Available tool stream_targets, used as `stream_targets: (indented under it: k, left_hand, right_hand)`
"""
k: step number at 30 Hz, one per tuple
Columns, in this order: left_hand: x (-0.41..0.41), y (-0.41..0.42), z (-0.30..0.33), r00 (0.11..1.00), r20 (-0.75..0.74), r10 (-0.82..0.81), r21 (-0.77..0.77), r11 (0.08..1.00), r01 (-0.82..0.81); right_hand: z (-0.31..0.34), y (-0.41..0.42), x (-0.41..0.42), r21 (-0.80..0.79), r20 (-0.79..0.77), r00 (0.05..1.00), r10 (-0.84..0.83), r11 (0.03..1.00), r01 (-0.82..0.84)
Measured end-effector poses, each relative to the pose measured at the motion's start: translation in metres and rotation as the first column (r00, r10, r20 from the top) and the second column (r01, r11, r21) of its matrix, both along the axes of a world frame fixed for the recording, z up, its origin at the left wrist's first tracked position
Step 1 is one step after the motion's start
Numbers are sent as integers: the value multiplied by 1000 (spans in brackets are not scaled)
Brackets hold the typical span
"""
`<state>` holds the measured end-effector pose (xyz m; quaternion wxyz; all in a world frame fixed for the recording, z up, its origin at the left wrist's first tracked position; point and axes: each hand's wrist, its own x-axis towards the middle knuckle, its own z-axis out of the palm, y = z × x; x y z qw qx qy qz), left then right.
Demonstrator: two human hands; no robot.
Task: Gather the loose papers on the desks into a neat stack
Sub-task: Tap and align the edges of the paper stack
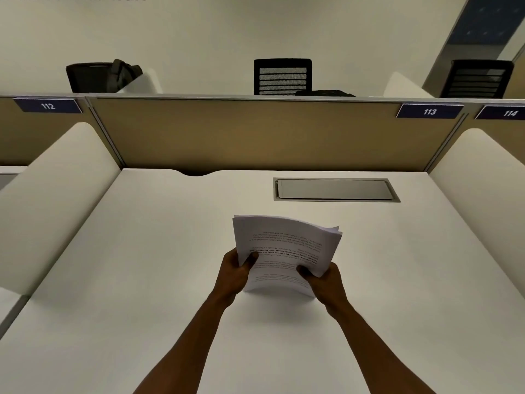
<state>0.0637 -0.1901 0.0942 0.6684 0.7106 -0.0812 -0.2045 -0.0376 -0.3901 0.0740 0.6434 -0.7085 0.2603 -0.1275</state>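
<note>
A stack of white printed papers (pixel 287 245) stands nearly upright on its lower edge on the white desk (pixel 142 280), its top curling away from me. The sheets' upper edges are slightly uneven at the right corner. My left hand (pixel 234 270) grips the stack's left side, thumb on the front page. My right hand (pixel 324 281) holds the lower right corner, thumb also on the front. The printed text faces me upside down.
A grey cable hatch (pixel 335 189) is set into the desk behind the papers. White side dividers (pixel 54 200) (pixel 483 180) flank the desk and a tan partition (pixel 255 135) closes the back. Black chairs (pixel 282 76) stand beyond it.
</note>
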Motion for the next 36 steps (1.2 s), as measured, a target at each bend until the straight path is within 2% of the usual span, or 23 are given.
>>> stream_targets:
  k: [5,7,8,10,11,13,15,18,24,27,30,33,36]
  left_hand:
    - [6,3,11,997,69,19,22,1000,-20]
    - [11,5,23,980,178,84,78,992,-99]
    - [15,6,32,946,292,140,132,974,-184]
    - [25,8,54,803,569,178,205,915,-348]
    - [28,8,69,729,669,147,217,899,-380]
    - [37,6,102,647,762,2,273,906,-325]
    - [49,1,128,622,755,-209,419,883,-212]
    - [65,-1,150,674,627,-391,554,832,-32]
    - [74,7,150,779,520,-350,412,902,130]
    - [66,11,137,826,479,-296,308,938,158]
    - [61,22,122,886,423,-190,178,976,125]
    - [59,38,103,940,334,-69,51,997,55]
    - [54,45,80,964,267,-9,22,1000,4]
  right_hand:
    - [22,-13,6,-224,11,997,79,972,-74]
    - [34,-21,9,-284,22,991,131,951,-119]
    - [40,-25,12,-305,17,988,152,942,-140]
    - [52,-31,17,-346,-17,983,184,921,-178]
    - [59,-34,21,-374,-35,979,200,906,-199]
    - [71,-36,28,-430,-58,966,251,867,-252]
    - [83,-37,33,-455,-68,945,321,833,-316]
    - [100,-36,37,-452,-99,898,428,785,-424]
    - [118,-39,35,-435,-143,827,543,716,-546]
    - [124,-40,33,-433,-181,806,563,690,-579]
    - [133,-61,23,-241,-191,716,671,675,-697]
    - [125,-93,4,35,29,705,709,704,-709]
    - [97,-100,-9,263,222,733,643,684,-680]
